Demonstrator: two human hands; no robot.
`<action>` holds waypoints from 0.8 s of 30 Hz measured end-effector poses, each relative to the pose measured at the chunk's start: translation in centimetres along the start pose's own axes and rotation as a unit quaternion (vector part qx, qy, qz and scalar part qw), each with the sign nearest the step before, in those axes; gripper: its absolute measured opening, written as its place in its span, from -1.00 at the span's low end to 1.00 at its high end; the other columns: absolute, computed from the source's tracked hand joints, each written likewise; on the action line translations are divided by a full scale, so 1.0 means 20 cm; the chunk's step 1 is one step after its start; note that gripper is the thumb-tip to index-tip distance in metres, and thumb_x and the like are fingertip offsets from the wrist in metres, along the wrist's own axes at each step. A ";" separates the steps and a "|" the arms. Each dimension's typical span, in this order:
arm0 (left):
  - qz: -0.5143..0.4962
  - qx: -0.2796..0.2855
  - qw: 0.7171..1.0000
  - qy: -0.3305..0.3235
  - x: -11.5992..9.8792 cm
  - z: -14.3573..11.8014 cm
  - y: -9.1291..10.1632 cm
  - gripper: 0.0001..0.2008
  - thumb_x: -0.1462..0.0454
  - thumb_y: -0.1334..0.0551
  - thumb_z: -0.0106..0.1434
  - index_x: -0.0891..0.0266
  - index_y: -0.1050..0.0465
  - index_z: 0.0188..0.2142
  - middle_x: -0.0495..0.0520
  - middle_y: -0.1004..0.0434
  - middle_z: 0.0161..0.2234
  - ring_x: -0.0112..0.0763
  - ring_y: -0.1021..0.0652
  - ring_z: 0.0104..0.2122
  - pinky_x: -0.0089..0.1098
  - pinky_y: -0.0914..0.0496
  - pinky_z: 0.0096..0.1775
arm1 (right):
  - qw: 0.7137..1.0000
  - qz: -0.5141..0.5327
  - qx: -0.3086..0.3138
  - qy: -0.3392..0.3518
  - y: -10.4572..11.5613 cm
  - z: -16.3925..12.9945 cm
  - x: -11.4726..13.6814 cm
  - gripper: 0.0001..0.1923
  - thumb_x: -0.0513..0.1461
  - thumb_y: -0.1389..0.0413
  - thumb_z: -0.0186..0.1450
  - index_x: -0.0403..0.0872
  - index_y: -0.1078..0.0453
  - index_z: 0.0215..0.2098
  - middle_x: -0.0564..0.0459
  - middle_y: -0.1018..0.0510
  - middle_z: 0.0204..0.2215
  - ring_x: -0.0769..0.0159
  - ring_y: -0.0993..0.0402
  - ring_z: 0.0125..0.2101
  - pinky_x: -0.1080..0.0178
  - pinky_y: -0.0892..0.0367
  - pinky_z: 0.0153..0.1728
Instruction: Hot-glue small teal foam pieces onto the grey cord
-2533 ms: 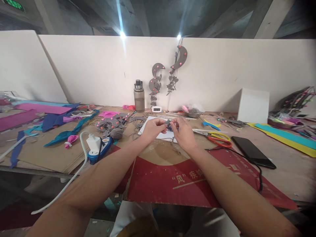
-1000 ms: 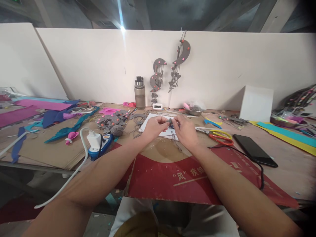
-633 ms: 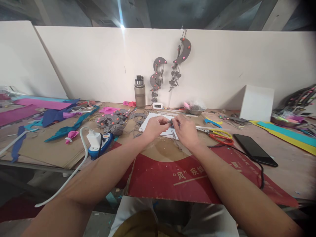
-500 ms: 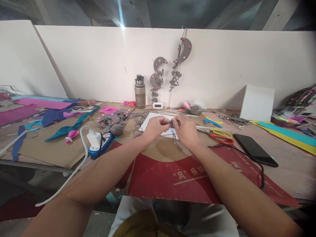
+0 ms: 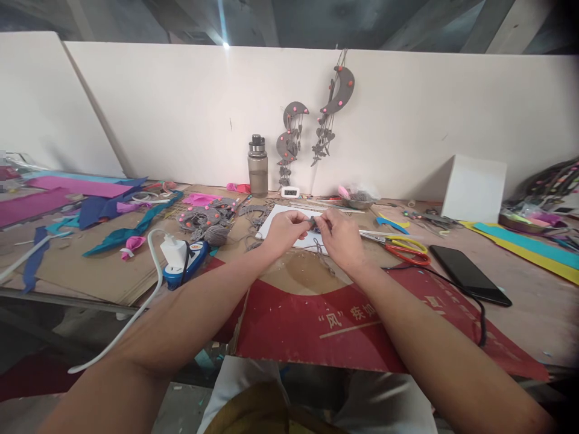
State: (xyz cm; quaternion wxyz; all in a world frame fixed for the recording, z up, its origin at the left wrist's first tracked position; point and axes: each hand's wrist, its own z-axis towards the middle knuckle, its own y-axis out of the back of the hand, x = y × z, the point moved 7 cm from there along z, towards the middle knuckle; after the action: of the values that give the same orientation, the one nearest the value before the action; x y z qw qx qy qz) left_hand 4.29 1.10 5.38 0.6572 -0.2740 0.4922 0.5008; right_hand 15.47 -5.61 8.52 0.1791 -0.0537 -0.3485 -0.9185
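Note:
Above a white sheet (image 5: pixel 272 227), my left hand (image 5: pixel 287 231) and my right hand (image 5: pixel 339 235) meet, fingertips pinched on a small dark grey felt piece (image 5: pixel 313 223). Its exact shape is mostly hidden by my fingers. Grey yarn (image 5: pixel 319 245) trails below my right hand and lies in loops on the sheet. Right of my right hand are yellow-and-red-handled scissors (image 5: pixel 407 248), lying on the table. Left of the sheet sit grey moon-shaped pieces with pink dots (image 5: pixel 199 218) and a ball of grey yarn (image 5: pixel 216 235).
Red printed cardboard (image 5: pixel 312 331) covers the table's front edge. A black phone (image 5: pixel 470 274) lies at right. At left stand a blue power strip (image 5: pixel 186 271) with a white cable and strips of coloured felt (image 5: pixel 131 229). A bottle (image 5: pixel 257 169) and small clock (image 5: pixel 290 192) stand behind.
Both hands stay together at the same spot, with the fingers shifted slightly around the small grey piece. The camera view has moved a little.

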 end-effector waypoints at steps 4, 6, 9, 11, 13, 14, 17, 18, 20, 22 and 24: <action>-0.020 0.000 1.000 0.007 0.00 0.00 0.00 -0.86 0.26 -0.28 0.01 0.28 -0.37 -0.56 -0.04 -0.37 -0.65 -0.55 -0.38 -0.62 -0.48 -0.27 -0.52 | 1.000 -0.012 0.002 0.004 0.00 0.00 0.00 -0.77 -0.18 0.08 0.35 -0.05 -0.23 -0.45 0.01 -0.41 -0.47 0.26 -0.29 -0.41 0.25 -0.09 -0.38; -0.023 -0.003 1.000 0.008 -0.01 -0.01 0.00 -0.87 0.28 -0.27 0.01 0.28 -0.36 -0.57 -0.05 -0.36 -0.66 -0.56 -0.37 -0.63 -0.49 -0.26 -0.52 | 1.000 -0.028 0.005 0.008 0.00 0.00 0.01 -0.78 -0.18 0.08 0.35 -0.06 -0.24 -0.44 0.00 -0.42 -0.45 0.25 -0.30 -0.40 0.25 -0.09 -0.39; -0.033 -0.009 0.999 0.011 -0.01 -0.01 0.01 -0.88 0.29 -0.27 0.00 0.28 -0.37 -0.57 -0.06 -0.35 -0.67 -0.56 -0.36 -0.63 -0.49 -0.25 -0.52 | 0.998 -0.056 0.013 0.013 0.00 0.00 0.02 -0.79 -0.18 0.07 0.35 -0.06 -0.25 -0.42 -0.02 -0.42 -0.41 0.24 -0.31 -0.39 0.25 -0.08 -0.41; -0.044 -0.010 0.999 0.011 -0.01 -0.01 0.01 -0.89 0.30 -0.26 0.00 0.28 -0.37 -0.57 -0.06 -0.34 -0.67 -0.56 -0.36 -0.63 -0.48 -0.26 -0.52 | 0.998 -0.066 0.018 0.017 -0.01 0.00 0.02 -0.80 -0.18 0.06 0.35 -0.06 -0.26 -0.41 -0.03 -0.43 -0.40 0.24 -0.31 -0.39 0.25 -0.07 -0.42; -0.054 -0.009 0.998 0.010 0.00 0.00 0.01 -0.90 0.31 -0.25 0.00 0.28 -0.36 -0.57 -0.07 -0.33 -0.67 -0.56 -0.35 -0.62 -0.48 -0.26 -0.52 | 0.997 -0.067 0.020 0.017 -0.01 0.00 0.02 -0.80 -0.17 0.06 0.35 -0.07 -0.27 -0.39 -0.03 -0.43 -0.39 0.23 -0.33 -0.39 0.24 -0.08 -0.42; -0.057 -0.007 0.998 0.010 0.01 0.00 0.01 -0.90 0.32 -0.25 0.00 0.28 -0.36 -0.57 -0.07 -0.33 -0.67 -0.57 -0.35 -0.62 -0.48 -0.26 -0.51 | 0.998 -0.066 0.019 0.014 -0.01 0.00 0.01 -0.81 -0.17 0.05 0.35 -0.07 -0.28 -0.37 -0.04 -0.44 -0.39 0.22 -0.33 -0.40 0.24 -0.09 -0.42; -0.064 0.000 0.998 0.012 0.01 0.00 0.00 -0.91 0.32 -0.25 0.00 0.28 -0.37 -0.56 -0.07 -0.33 -0.66 -0.58 -0.35 -0.62 -0.49 -0.25 -0.52 | 0.998 -0.055 0.012 -0.002 -0.01 0.00 0.00 -0.84 -0.16 0.03 0.34 -0.08 -0.30 -0.23 -0.05 -0.47 -0.35 0.20 -0.36 -0.38 0.23 -0.13 -0.41; -0.065 0.002 0.998 0.014 0.01 0.00 0.00 -0.91 0.32 -0.26 0.01 0.29 -0.37 -0.56 -0.07 -0.33 -0.66 -0.58 -0.34 -0.62 -0.49 -0.25 -0.52 | 0.999 -0.051 0.011 -0.002 -0.01 -0.01 0.00 -0.82 -0.17 0.03 0.34 -0.09 -0.30 -0.18 -0.07 -0.48 -0.33 0.19 -0.38 -0.37 0.22 -0.14 -0.40; -0.067 0.011 0.997 0.019 0.01 0.00 0.00 -0.90 0.32 -0.26 0.01 0.29 -0.37 -0.56 -0.07 -0.33 -0.67 -0.58 -0.34 -0.63 -0.49 -0.25 -0.52 | 0.999 -0.044 0.013 0.010 -0.02 -0.01 0.01 -0.81 -0.18 0.03 0.34 -0.08 -0.31 -0.14 -0.08 -0.49 -0.27 0.17 -0.39 -0.32 0.21 -0.17 -0.36; -0.071 0.033 0.997 0.023 0.00 0.00 -0.02 -0.89 0.31 -0.27 0.03 0.30 -0.38 -0.55 -0.06 -0.35 -0.66 -0.58 -0.35 -0.62 -0.49 -0.26 -0.51 | 0.999 -0.040 0.016 0.018 -0.02 -0.01 0.01 -0.83 -0.20 0.04 0.35 -0.07 -0.34 -0.20 -0.08 -0.50 -0.26 0.17 -0.40 -0.28 0.20 -0.18 -0.32; -0.068 0.063 0.995 0.021 0.00 0.00 -0.03 -0.89 0.29 -0.28 0.05 0.31 -0.41 -0.51 -0.04 -0.39 -0.62 -0.57 -0.37 -0.60 -0.48 -0.28 -0.48 | 0.999 -0.037 0.015 0.010 -0.01 0.00 0.00 -0.85 -0.21 0.04 0.34 -0.07 -0.35 -0.26 -0.07 -0.50 -0.28 0.17 -0.40 -0.27 0.20 -0.18 -0.30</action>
State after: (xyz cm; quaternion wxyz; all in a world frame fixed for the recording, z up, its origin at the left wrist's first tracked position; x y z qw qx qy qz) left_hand 4.85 0.94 5.39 0.6953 -0.2751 0.5165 0.4173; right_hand 15.42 -5.47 8.29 0.1496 -0.0287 -0.3621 -0.9196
